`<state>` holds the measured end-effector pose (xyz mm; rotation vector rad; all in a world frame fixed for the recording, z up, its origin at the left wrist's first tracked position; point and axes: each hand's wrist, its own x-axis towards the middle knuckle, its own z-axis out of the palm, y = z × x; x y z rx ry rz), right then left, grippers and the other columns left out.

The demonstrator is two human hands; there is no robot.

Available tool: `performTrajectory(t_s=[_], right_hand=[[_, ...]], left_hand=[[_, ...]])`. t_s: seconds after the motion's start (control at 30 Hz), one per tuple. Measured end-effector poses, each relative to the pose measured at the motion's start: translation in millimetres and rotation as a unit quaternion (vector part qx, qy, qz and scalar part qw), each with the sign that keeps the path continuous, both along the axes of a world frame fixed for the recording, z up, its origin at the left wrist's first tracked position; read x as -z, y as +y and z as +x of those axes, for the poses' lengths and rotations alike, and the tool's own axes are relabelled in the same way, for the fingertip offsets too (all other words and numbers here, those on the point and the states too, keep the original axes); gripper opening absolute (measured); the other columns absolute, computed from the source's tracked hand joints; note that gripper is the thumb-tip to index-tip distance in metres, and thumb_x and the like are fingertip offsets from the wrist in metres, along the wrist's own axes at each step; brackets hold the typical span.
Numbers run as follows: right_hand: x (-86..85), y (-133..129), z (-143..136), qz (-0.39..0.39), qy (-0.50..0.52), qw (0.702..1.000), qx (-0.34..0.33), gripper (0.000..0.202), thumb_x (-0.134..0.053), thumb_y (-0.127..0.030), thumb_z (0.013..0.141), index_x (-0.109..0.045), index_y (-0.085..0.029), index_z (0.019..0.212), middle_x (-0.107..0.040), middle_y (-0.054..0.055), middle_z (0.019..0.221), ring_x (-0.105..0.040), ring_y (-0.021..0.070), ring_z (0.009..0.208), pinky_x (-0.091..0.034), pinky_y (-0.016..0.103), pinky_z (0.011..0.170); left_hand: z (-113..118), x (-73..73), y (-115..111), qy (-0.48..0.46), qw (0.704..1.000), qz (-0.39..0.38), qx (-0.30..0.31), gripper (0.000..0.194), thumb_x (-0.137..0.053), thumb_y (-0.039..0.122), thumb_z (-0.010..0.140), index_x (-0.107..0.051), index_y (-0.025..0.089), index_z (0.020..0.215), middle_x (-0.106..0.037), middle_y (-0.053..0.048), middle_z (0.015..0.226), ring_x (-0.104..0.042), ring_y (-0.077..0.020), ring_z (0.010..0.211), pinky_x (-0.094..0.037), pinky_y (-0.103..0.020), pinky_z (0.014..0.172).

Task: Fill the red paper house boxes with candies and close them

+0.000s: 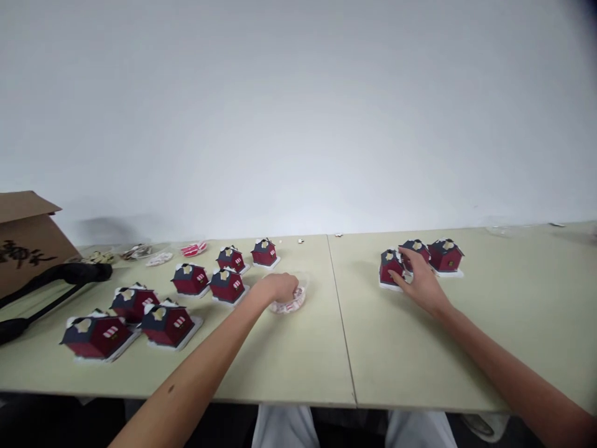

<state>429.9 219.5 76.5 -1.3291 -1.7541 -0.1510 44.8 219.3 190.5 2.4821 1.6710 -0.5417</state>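
My left hand (282, 287) reaches into a shallow clear dish (295, 307) of small pink-and-white pieces. Its fingers are bunched together, and whatever is between them is hidden. Over on the right, my right hand (422, 283) has thumb and fingers around a small model house (387, 269) with dark red walls, a dark roof and a white base. Two similar model houses stand just behind and beside it, the nearer partly covered by my fingers and the other one (445, 256) in full view.
On the left stand several more red model houses (168, 325) with striped awnings. Behind them lie dishes of small parts, among them red-and-white pieces (193, 249). A cardboard box (30, 239) and a black strap-like object (60, 277) occupy the far left. A seam (342, 323) divides the tabletop.
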Motion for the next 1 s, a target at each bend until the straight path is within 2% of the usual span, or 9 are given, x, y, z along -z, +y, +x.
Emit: performTrajectory(t_s=[0.13, 0.2, 0.33, 0.47, 0.57, 0.67, 0.73, 0.87, 1.0], right_hand=[[-3.6, -11.2, -11.2, 0.005, 0.008, 1.0, -0.025, 0.063, -0.055, -0.057, 0.093, -0.043, -0.023, 0.145, -0.054, 0.013, 0.142, -0.053, 0.0324, 0.131, -0.045, 0.049, 0.109], [-3.1, -14.0, -15.1, 0.006, 0.028, 0.999, -0.034, 0.072, -0.058, -0.059, 0.091, -0.037, -0.024, 0.15, -0.047, 0.012, 0.151, -0.049, 0.032, 0.136, -0.042, 0.049, 0.113], [2.5, -11.3, -17.6, -0.03, 0.066, 0.996, -0.042, 0.093, -0.061, -0.064, 0.087, -0.019, -0.022, 0.159, -0.027, 0.016, 0.162, -0.038, 0.0339, 0.144, -0.037, 0.053, 0.116], [5.9, -5.1, -20.3, -0.094, 0.068, 0.991, -0.061, 0.088, -0.059, -0.061, 0.09, -0.021, -0.02, 0.158, -0.041, 0.018, 0.155, -0.05, 0.0338, 0.135, -0.043, 0.052, 0.111], [5.0, -6.0, -25.7, -0.089, 0.051, 0.993, -0.062, 0.083, -0.059, -0.061, 0.09, -0.027, -0.021, 0.156, -0.049, 0.016, 0.148, -0.055, 0.0327, 0.129, -0.045, 0.05, 0.107], [2.2, -13.3, -30.5, -0.066, 0.012, 0.996, -0.066, 0.085, -0.057, -0.061, 0.091, -0.023, -0.021, 0.158, -0.046, 0.017, 0.151, -0.05, 0.0334, 0.135, -0.043, 0.05, 0.11], [-0.5, -19.3, -32.2, -0.057, -0.025, 0.995, -0.078, 0.083, -0.054, -0.06, 0.093, -0.023, -0.021, 0.159, -0.048, 0.016, 0.15, -0.049, 0.0329, 0.135, -0.042, 0.049, 0.111], [-6.8, -28.3, -34.8, -0.044, -0.062, 0.993, -0.092, 0.078, -0.053, -0.058, 0.096, -0.023, -0.025, 0.16, -0.053, 0.013, 0.143, -0.052, 0.0306, 0.13, -0.043, 0.047, 0.11], [-9.2, -34.6, -41.5, -0.051, -0.064, 0.993, -0.088, 0.079, -0.054, -0.059, 0.094, -0.023, -0.026, 0.159, -0.054, 0.013, 0.138, -0.054, 0.031, 0.125, -0.045, 0.048, 0.107]], left_hand=[[6.3, -1.0, -3.5, -0.033, 0.999, -0.007, -0.003, 0.035, -0.064, 0.013, 0.07, -0.072, 0.017, 0.104, -0.073, -0.016, 0.111, -0.07, -0.0281, 0.087, -0.053, -0.035, 0.076], [5.1, -7.1, -5.0, -0.057, 0.998, 0.001, -0.014, 0.033, -0.066, 0.014, 0.069, -0.073, 0.016, 0.101, -0.074, -0.016, 0.107, -0.069, -0.0262, 0.082, -0.053, -0.033, 0.074], [-0.5, -25.3, -15.9, -0.136, 0.989, 0.052, -0.012, 0.026, -0.051, 0.022, 0.086, -0.07, 0.014, 0.102, -0.073, -0.014, 0.108, -0.068, -0.0232, 0.087, -0.051, -0.03, 0.078], [21.2, -28.6, -36.7, -0.327, 0.937, 0.112, 0.055, 0.043, -0.027, 0.039, 0.101, -0.064, 0.017, 0.1, -0.071, -0.009, 0.108, -0.065, -0.0187, 0.097, -0.048, -0.026, 0.086], [63.4, -4.3, -42.3, -0.472, 0.872, 0.092, 0.095, 0.04, -0.032, 0.044, 0.1, -0.062, 0.017, 0.094, -0.068, -0.004, 0.085, -0.061, -0.0155, 0.079, -0.046, -0.025, 0.076], [107.5, 34.9, -32.5, -0.518, 0.842, 0.083, 0.124, 0.026, -0.044, 0.038, 0.097, -0.06, 0.018, 0.091, -0.062, 0.001, 0.075, -0.053, -0.013, 0.07, -0.04, -0.023, 0.069], [126.5, 59.7, -23.1, -0.55, 0.824, 0.087, 0.105, 0.019, -0.05, 0.036, 0.094, -0.059, 0.019, 0.092, -0.058, 0.003, 0.07, -0.05, -0.0125, 0.067, -0.037, -0.023, 0.065], [133.0, 91.2, -16.7, -0.615, 0.779, 0.11, 0.045, 0.017, -0.057, 0.036, 0.091, -0.056, 0.02, 0.096, -0.052, 0.006, 0.066, -0.048, -0.0119, 0.064, -0.035, -0.023, 0.064], [125.1, 97.4, -25.8, -0.642, 0.757, 0.111, 0.042, 0.013, -0.06, 0.032, 0.088, -0.059, 0.02, 0.092, -0.057, 0.004, 0.074, -0.053, -0.0121, 0.073, -0.038, -0.022, 0.068]])
